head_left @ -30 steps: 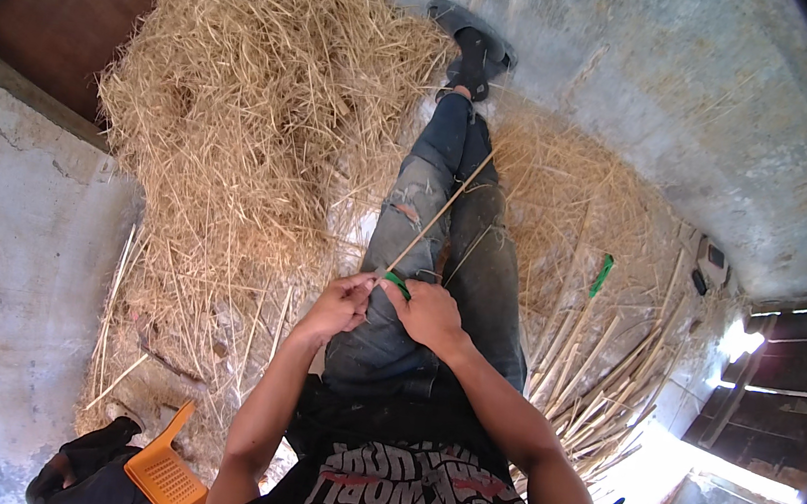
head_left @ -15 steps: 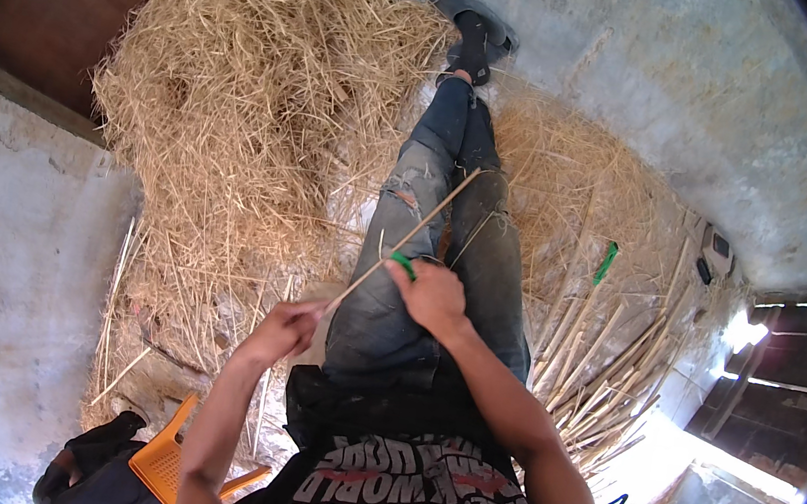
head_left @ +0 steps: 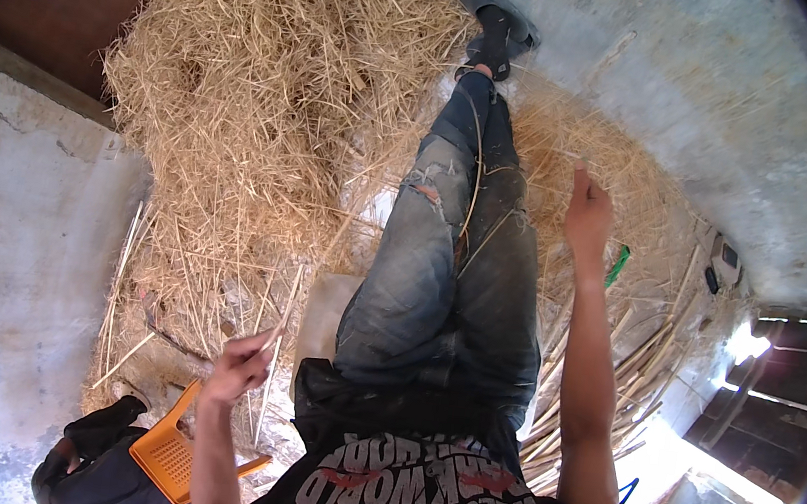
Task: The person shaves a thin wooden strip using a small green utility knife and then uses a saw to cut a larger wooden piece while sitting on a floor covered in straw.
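"Hands?"
"Left hand (head_left: pixel 241 370) grips a thin stick (head_left: pixel 286 313) beside the thigh; right hand (head_left: pixel 589 214) looks closed, contents unclear."
"Progress?"
"A pale strip (head_left: pixel 478 176) on the trousers (head_left: pixel 411 273) seems pared off; piled sticks (head_left: pixel 651 355) perhaps remain."
"Changed?"
"Half a second ago, the stick crossed the thighs, hands nearer together."

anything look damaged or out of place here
Yes: the person's jeans are ripped at the left knee, with skin showing through the tear. The pale wall at picture left also has a dark, jagged crack near its top. Both look like damage.
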